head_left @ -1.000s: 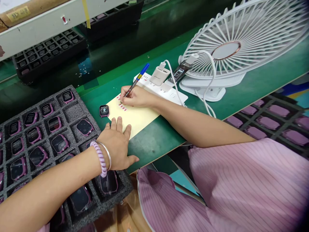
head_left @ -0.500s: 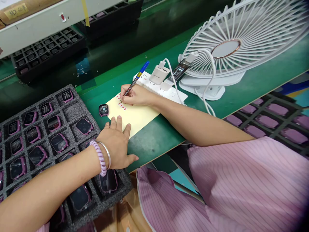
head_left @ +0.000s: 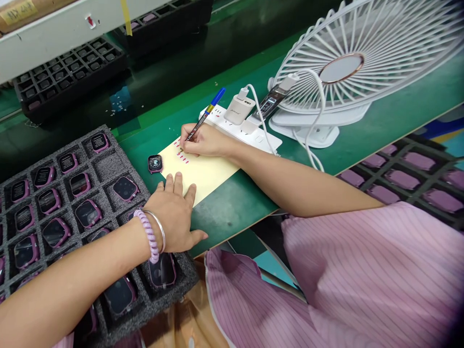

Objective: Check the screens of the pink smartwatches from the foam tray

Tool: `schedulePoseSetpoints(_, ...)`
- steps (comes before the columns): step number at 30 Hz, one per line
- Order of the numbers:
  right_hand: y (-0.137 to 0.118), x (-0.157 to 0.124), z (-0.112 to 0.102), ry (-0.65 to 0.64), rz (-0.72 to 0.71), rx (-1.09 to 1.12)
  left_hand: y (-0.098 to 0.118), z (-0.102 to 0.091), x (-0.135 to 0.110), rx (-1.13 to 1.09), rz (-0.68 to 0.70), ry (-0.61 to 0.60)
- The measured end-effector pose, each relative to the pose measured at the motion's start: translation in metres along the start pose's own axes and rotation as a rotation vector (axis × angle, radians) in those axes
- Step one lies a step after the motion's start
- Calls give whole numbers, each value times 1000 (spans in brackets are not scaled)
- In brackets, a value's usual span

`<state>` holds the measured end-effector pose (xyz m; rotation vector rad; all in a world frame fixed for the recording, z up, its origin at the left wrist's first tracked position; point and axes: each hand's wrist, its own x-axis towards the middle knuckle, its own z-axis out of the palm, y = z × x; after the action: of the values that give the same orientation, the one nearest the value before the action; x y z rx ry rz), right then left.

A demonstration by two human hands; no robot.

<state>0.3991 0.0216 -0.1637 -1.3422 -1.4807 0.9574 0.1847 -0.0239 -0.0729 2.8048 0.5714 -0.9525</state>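
My right hand [head_left: 203, 140] grips a pen [head_left: 207, 115] with a blue end, its lower end over a pale yellow sheet [head_left: 212, 176]. Small red arrow-like marks run across the sheet; the pen's tip is hidden by my fingers. Flat and spread, my left hand [head_left: 174, 212] rests with its fingertips on the sheet's near left edge. A smartwatch [head_left: 155, 163] with a lit screen and purple case lies at the sheet's left corner. Under my left forearm, a dark foam tray [head_left: 108, 166] holds many purple-cased watches in its compartments.
A white power strip [head_left: 259, 140] with a charger [head_left: 239, 109] and cables stands behind my right forearm. Beyond it are a dark plugged-in device [head_left: 270, 102] and a white fan [head_left: 340, 67]. More trays [head_left: 72, 72] sit at the back left, and purple parts [head_left: 402, 174] lie at the right.
The view has shifted very slightly. Both hands stay in nearly the same place, with the pen still held over the sheet.
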Motion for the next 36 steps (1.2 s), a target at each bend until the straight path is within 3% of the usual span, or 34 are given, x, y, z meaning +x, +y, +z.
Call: schedulePoseSetpoints(36,-3,0,-3,-12,17,-32,0,0,0,-4,7,-7)
